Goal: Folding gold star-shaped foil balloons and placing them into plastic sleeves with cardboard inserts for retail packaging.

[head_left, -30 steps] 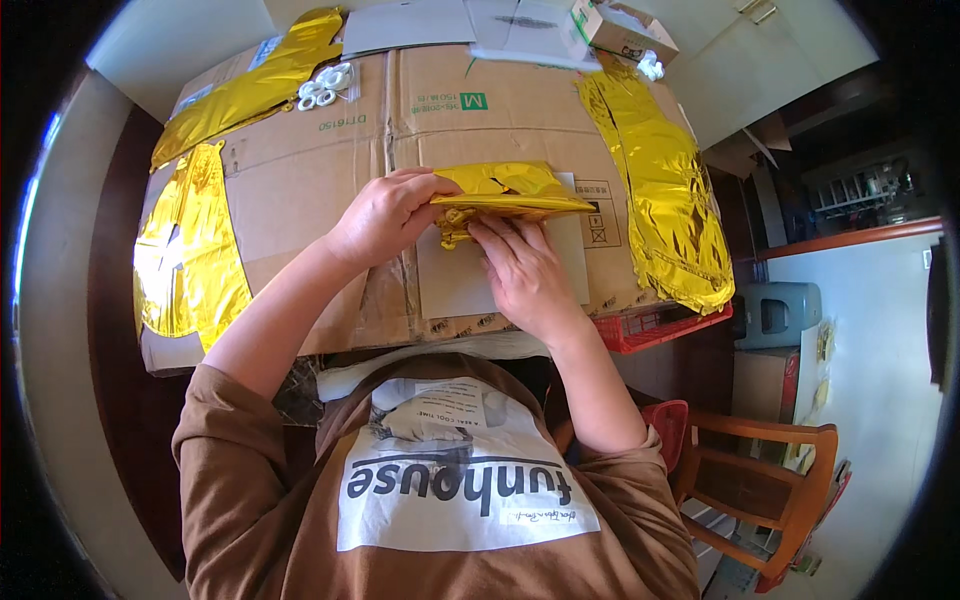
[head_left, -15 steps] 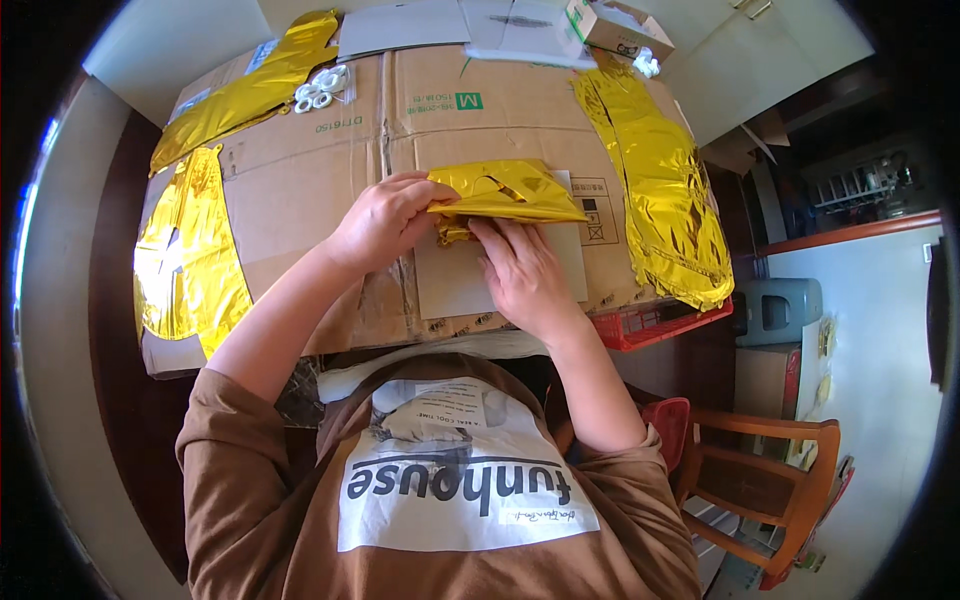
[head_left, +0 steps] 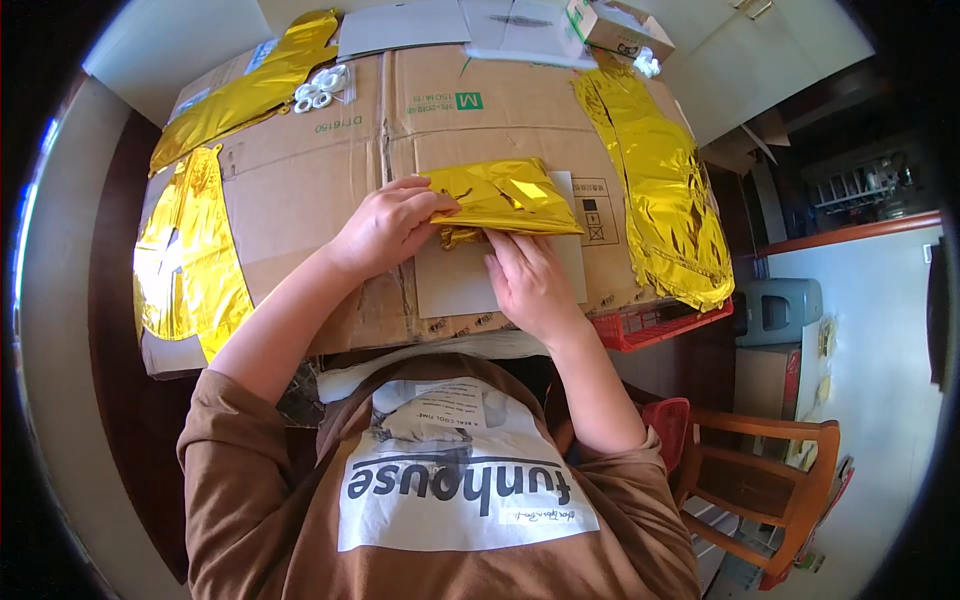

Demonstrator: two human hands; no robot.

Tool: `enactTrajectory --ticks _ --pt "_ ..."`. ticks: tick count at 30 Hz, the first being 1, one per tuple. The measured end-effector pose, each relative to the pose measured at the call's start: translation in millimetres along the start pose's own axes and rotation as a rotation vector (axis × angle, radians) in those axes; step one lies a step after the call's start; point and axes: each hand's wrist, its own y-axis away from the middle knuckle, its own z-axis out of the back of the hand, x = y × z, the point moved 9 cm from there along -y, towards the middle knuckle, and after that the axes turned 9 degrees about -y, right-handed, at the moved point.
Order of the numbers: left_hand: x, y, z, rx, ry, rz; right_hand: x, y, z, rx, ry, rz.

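Note:
A folded gold foil balloon lies over a pale flat card near the front of the cardboard surface. My left hand is closed on the balloon's left end, thumb and fingers pinching the foil. My right hand lies flat with its fingers stretched forward. Its fingertips are tucked beneath the near edge of the foil and are hidden there. A small crumpled bit of the same foil pokes out below the fold, between the two hands.
More flat gold foil balloons lie at the left, far left and right. White tape-like rings sit on the cardboard. At the back right stands a small open box. A red basket and wooden chair are right.
The foil's upper layer has come down flatter toward me, and its right corner has shifted slightly left and lower. My right hand has drawn back a little; my left still pinches the foil.

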Motion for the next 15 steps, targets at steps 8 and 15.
enactTrajectory --ticks 8,15 --pt "-2.2 8.7 -10.6 0.080 -0.021 -0.093 35.8 23.7 65.0 0.026 -0.176 -0.051" --pt "-15.0 9.9 -1.9 -0.013 -0.098 -0.142 35.9 -22.2 98.1 -0.013 0.188 0.109"
